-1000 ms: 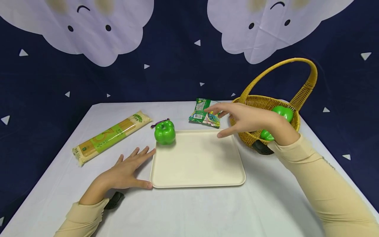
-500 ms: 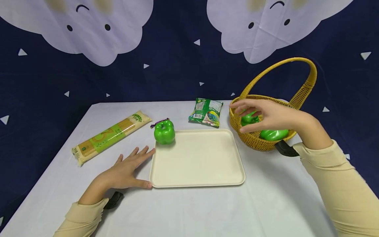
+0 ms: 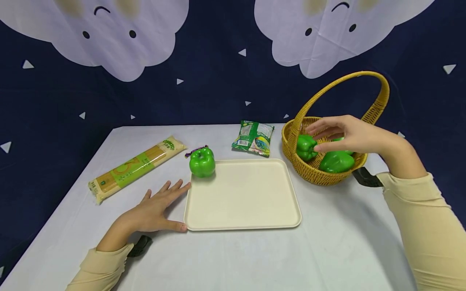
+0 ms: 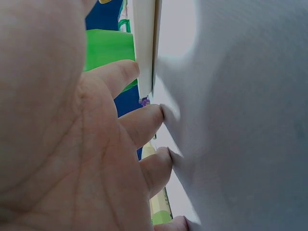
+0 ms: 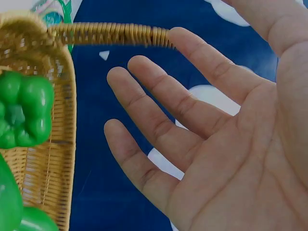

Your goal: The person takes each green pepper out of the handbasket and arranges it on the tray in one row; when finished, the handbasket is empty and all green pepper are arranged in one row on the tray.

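My right hand [image 3: 349, 131] hovers over the wicker basket [image 3: 309, 171], fingers spread and nothing between them. Inside the basket lie a green bell pepper [image 3: 306, 147] at the left and another green pepper [image 3: 337, 162] at the front; a third green one is partly hidden behind my hand. In the right wrist view the palm faces the basket, apart from the bell pepper [image 5: 25, 109]. My left hand [image 3: 154, 212] rests on the table, its thumb and a fingertip touching the left edge of the cream tray [image 3: 242, 194]. One green bell pepper [image 3: 202, 162] sits on the tray's back left corner.
A pack of noodles [image 3: 138, 167] lies at the left. Behind the tray is a green snack bag [image 3: 253, 138], and a small purple item [image 3: 196, 150] shows behind the pepper. The basket's tall handle [image 3: 364, 74] arches above its rim.
My right hand has moved right, from above the tray's back right corner to over the basket, with its fingers staying extended. The left hand and the tray have stayed put.
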`<state>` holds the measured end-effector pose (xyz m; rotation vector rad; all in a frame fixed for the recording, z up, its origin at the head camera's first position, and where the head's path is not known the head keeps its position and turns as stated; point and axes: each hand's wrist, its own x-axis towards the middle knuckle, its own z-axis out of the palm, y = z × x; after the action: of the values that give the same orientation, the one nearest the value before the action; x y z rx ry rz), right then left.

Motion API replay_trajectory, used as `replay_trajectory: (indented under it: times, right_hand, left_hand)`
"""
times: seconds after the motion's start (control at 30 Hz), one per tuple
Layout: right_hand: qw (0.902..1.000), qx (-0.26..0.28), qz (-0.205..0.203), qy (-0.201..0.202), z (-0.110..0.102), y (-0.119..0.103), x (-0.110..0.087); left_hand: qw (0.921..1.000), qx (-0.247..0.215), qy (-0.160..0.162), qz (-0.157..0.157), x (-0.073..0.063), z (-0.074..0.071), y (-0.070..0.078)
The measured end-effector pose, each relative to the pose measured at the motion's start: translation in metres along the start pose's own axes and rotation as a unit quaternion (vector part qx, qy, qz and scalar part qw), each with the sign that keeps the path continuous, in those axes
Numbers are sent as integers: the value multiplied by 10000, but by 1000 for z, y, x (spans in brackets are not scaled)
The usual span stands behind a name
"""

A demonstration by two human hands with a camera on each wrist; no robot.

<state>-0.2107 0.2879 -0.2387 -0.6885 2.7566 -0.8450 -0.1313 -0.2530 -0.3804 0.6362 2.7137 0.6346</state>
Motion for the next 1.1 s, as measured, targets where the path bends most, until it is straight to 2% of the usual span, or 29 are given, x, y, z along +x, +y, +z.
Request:
replay_trajectory:
  times: [0.2,0.4,0.8,1.1]
  right_hand:
    - [9993,-185,296,120,-5,15,5]
    - [9986,-93,520,1,-2,28,17]
    - [9924,-221,1016,-659,5,39,46]
    - [9794,-854,1463,-1103,11,36,58]
  left_hand:
    - [10000,-19,-10,15,0,0,-1]
    - [10000,-51,-29,-8,0,0,-2]
    - [9999,-99,-36,-54,0,0,-1]
    - [10000,-41,-36,-38,0,0,0]
